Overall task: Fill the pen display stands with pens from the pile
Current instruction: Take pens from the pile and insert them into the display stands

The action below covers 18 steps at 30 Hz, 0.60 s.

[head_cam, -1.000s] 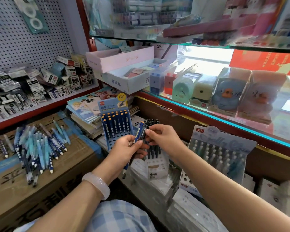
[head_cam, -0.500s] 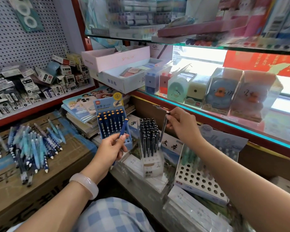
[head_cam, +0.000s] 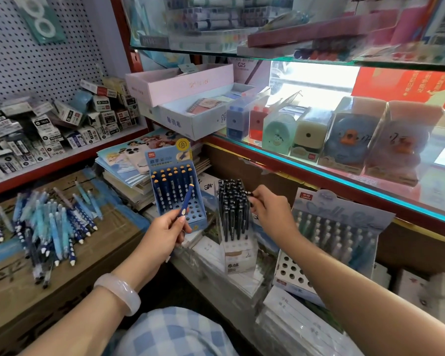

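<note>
pens first: pile of loose blue, light-blue and navy pens lies on brown cardboard box top at left, well apart from the stands. left hand is raised in front of blue cardboard pen display stand, thumb and curled fingers pinching a navy pen with orange cap tip near its lower end; pen is tilted, tip up-right, lying across the stand's front. blue stand has navy orange-tipped pens in back rows, front rows of holes show open. pale translucent bangle on left wrist. right hand is at the right edge of white box stand packed with black pens, fingers curled, fingertips on the top of a black pen at the block's right side; looks like a pinch on the cap, can't tell if pen is seated fully. pale blue-grey cardboard stand w/ white-capped pens sits just right of the right forearm, front holes open. stands rest on plastic-wrapped stacks of notebooks. behind: stack of cartoon-cover books, glass shelf w/ boxed pencil sharpeners, pegboard wall upper left. blue-white checked cloth at bottom centre.
</note>
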Motion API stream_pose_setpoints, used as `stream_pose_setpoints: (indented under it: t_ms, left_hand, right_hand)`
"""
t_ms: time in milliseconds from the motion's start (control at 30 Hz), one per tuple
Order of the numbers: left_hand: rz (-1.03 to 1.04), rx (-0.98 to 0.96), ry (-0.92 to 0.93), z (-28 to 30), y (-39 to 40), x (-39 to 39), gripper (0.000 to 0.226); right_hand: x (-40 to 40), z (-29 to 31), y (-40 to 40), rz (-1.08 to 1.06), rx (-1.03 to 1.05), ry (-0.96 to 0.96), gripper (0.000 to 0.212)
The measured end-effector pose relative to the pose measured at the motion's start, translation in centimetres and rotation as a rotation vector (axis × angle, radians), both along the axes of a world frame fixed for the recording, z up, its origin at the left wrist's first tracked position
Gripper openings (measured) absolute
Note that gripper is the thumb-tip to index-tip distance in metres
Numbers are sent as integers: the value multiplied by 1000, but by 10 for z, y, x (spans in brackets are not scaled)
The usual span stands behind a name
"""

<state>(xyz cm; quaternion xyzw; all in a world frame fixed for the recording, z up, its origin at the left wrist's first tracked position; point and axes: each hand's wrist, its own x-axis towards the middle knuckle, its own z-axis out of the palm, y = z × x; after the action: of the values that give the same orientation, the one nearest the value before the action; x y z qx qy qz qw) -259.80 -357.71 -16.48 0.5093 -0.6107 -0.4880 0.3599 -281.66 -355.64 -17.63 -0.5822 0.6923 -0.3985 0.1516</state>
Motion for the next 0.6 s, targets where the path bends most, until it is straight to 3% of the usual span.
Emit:
stream_pose_setpoints:
  t_ms: [433, 600]
  left_hand:
    - [40, 51, 51, -5, -3, -3, 18]
    - [-2, 38, 67, 0, -1, -4, 12]
  right_hand:
    - [2, -23, -1, -32, 110, 0, 13]
    - [-2, -5, -1, -55, 135, 17, 28]
